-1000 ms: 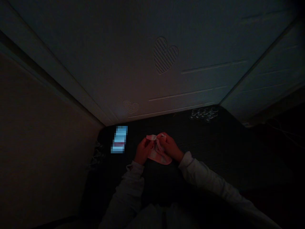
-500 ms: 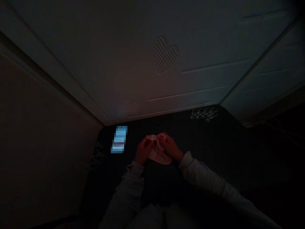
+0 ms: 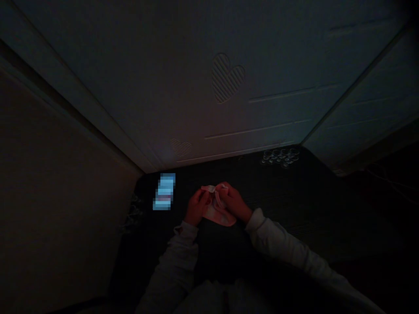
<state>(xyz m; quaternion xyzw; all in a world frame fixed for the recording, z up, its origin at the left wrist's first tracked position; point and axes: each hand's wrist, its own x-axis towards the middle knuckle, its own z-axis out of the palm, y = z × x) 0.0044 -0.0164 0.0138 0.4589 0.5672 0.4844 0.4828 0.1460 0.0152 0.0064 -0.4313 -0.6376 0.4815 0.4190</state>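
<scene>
A small pale cloth, lit reddish, is held above the dark table. My left hand is closed on its upper left edge, thumb and fingers pinched together. My right hand grips the gathered upper right part of the cloth. Between the hands the fabric is bunched into folds, and its lower part hangs down toward me. Dim light hides the finer details of the cloth and of the fingertips.
A lit phone with a blurred screen lies left of my hands. Several small clear glass-like items stand at the back right, and more clear items are along the left edge. A panelled wall with raised hearts rises behind.
The hands and the cloth stay almost in place. The light on the wall has turned a little dimmer and less red, and the view has shifted very slightly.
</scene>
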